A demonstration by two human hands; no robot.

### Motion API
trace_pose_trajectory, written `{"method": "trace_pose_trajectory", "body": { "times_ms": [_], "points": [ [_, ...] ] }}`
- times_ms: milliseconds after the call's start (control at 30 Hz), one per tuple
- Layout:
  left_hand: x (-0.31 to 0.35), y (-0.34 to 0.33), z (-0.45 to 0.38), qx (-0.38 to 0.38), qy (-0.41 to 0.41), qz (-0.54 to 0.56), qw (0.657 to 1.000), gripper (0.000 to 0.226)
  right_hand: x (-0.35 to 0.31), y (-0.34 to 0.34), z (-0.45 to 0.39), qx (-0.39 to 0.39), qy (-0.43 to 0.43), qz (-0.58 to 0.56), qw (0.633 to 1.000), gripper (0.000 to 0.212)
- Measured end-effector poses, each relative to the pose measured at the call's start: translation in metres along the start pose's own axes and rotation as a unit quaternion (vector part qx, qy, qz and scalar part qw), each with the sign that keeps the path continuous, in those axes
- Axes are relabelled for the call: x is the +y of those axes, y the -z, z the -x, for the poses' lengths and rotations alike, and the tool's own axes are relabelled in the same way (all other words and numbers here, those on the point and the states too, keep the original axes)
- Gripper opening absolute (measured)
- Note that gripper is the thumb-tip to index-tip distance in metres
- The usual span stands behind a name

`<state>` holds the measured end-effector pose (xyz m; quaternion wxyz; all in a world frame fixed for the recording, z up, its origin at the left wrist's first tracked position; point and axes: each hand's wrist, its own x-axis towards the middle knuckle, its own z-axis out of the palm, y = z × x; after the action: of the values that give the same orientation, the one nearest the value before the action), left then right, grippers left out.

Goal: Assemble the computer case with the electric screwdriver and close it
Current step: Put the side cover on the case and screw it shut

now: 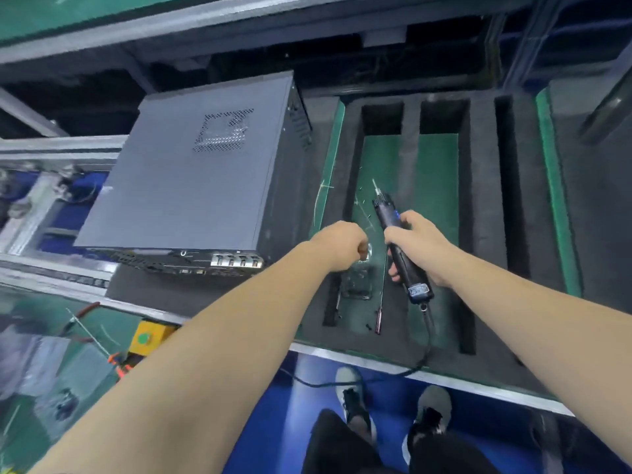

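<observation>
Computer case: grey tower lying on its side on dark foam, vented side panel up and seemingly in place; rear ports face the person. Left of both hands, untouched.

Electric screwdriver: black corded tool, bit pointing away, held above the foam tray.

Right hand: fingers wrapped firmly round the screwdriver body.

Left hand: fingers curled, poised over a small clear container in the tray; whether it pinches a screw cannot be told.

Hand screwdriver: thin shaft, lying in the tray beside the container.

Power cord: trails over the bench edge toward the person's shoes.

Risks, as judged: a screw, if picked, may slip from the fingers into the foam slots and be lost. The trailing cord may snag on the bench edge and tug the bit off the screw head. A bit held tilted may cam out and scratch the panel.
</observation>
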<state>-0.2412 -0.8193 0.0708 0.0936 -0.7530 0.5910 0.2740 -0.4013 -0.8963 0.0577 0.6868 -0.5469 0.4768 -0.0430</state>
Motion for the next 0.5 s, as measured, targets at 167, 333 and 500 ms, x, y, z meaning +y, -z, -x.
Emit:
{"method": "trace_pose_trajectory", "body": {
  "times_ms": [167, 333, 500],
  "points": [
    [0.003, -0.012, -0.025, -0.072, -0.005, 0.008, 0.997, 0.022, 0.005, 0.0, -0.011, 0.003, -0.009, -0.001, 1.0, 0.032],
    [0.013, -0.031, -0.047, -0.104, -0.022, 0.003, 0.994, 0.015, 0.006, 0.005, -0.02, -0.009, -0.018, -0.002, 1.0, 0.031],
    [0.015, -0.038, -0.062, -0.194, -0.008, 0.031, 0.98, 0.012, 0.009, 0.003, -0.021, 0.0, -0.018, -0.004, 1.0, 0.031]
  ]
}}
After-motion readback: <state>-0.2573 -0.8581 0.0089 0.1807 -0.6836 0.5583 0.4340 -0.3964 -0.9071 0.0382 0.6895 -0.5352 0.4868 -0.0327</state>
